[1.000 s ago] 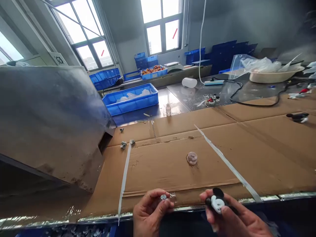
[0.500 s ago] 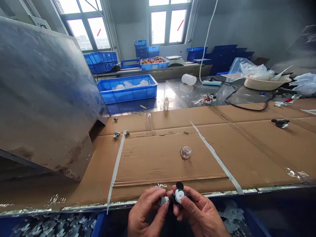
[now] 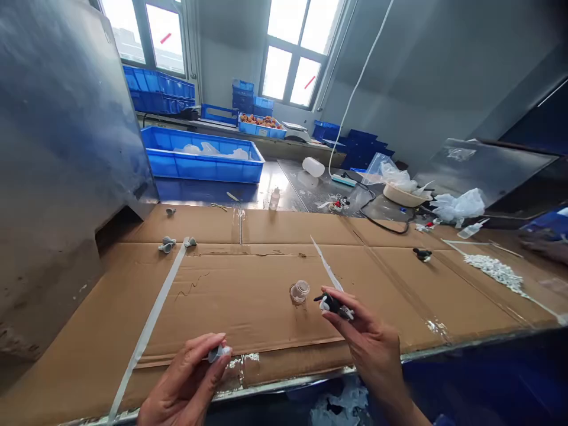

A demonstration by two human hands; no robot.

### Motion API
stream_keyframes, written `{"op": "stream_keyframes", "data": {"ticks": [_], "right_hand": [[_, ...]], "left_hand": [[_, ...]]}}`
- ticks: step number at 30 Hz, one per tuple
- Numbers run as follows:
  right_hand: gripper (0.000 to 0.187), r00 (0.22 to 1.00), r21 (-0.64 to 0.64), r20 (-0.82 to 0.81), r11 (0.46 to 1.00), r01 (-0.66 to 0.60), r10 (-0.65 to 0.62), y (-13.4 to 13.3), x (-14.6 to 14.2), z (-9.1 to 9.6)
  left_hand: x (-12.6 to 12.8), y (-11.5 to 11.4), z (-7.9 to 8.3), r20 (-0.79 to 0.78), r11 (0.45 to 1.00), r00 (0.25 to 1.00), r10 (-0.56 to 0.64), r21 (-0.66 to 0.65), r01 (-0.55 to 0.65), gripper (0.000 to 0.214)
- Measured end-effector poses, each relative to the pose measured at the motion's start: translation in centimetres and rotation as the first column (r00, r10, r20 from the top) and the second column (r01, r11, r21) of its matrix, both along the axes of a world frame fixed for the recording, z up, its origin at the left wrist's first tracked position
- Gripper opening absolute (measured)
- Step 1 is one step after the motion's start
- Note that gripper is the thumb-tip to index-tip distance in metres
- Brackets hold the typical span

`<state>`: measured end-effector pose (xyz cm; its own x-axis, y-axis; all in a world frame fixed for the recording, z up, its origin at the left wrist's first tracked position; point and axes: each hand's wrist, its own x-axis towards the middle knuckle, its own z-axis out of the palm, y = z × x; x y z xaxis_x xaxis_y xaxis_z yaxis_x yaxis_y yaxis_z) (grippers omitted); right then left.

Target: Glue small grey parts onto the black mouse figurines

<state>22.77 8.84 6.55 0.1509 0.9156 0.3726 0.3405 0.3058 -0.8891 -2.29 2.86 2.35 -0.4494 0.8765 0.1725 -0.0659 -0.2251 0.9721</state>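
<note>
Right hand: (image 3: 368, 343) reaches forward over the cardboard, fingers clamped on a small black-and-white mouse figurine (image 3: 332, 303), held just beside the clear cup.
Left hand: (image 3: 189, 378) near the table's front edge, thumb and fingertips pinched together on a small grey-white part (image 3: 216, 353) — too small to tell its shape.
Progress: the two pieces are held apart, one in each hand, not joined; by my reading the fitting is not yet done. One dark figurine (image 3: 422, 254) lies alone further right on the cardboard.
Clear cup: (image 3: 300, 291) small, lies tilted on the cardboard sheet (image 3: 248, 296); contents cannot be made out.
Loose parts: a few grey pieces (image 3: 167, 244) by the left tape strip (image 3: 146, 331); a line of small white bits (image 3: 497, 271) at far right.
Blue crate: (image 3: 199, 167) on the steel table (image 3: 248, 192) behind the cardboard — holds pale plastic bags.
Further crate: (image 3: 260, 124) by the window, filled with orange-brown items, unclear what.
Beige basin: (image 3: 402, 195) holds crumpled clear plastic.
Small bottle: (image 3: 274, 199) upright at the cardboard's far edge.
Under table edge: white and dark pieces (image 3: 341, 402) show in a bin below.
</note>
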Motion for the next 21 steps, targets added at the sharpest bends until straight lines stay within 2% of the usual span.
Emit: {"op": "stream_keyframes", "data": {"ticks": [3, 5, 7, 11, 14, 21], "right_hand": [[0.027, 0.943, 0.186, 0.334, 0.980, -0.076, 0.009, 1.9, 1.3, 0.4], [0.028, 0.862, 0.231, 0.506, 0.965, -0.122, -0.012, 2.5, 1.6, 0.8], [0.029, 0.785, 0.270, 0.619, 0.945, -0.185, -0.023, 2.9, 1.7, 1.4], [0.027, 0.662, 0.294, 0.749, 0.906, -0.305, -0.021, 3.5, 1.1, 2.8], [0.023, 0.586, 0.299, 0.809, 0.893, -0.336, -0.051, 3.9, 0.5, 3.5], [0.019, 0.491, 0.276, 0.869, 0.884, -0.377, -0.062, 4.3, 0.1, 3.6]], "left_hand": [[-0.1, 0.3, -0.5, -0.009, 0.999, 1.000, -0.002, -0.039, 0.001, 0.033], [0.2, 0.3, -0.4, 0.010, 0.994, 0.999, 0.034, -0.103, -0.032, 0.035], [0.5, 0.2, -0.1, -0.052, 0.995, 0.998, 0.044, -0.089, -0.048, 0.031], [0.5, 0.1, -0.2, -0.160, 1.000, 0.987, -0.007, 0.020, 0.010, 0.016], [0.1, 0.0, -0.6, -0.198, 0.993, 0.977, -0.081, 0.069, 0.097, 0.019], [-0.3, 0.1, -0.1, -0.266, 0.974, 0.959, -0.096, 0.174, 0.146, 0.021]]}}
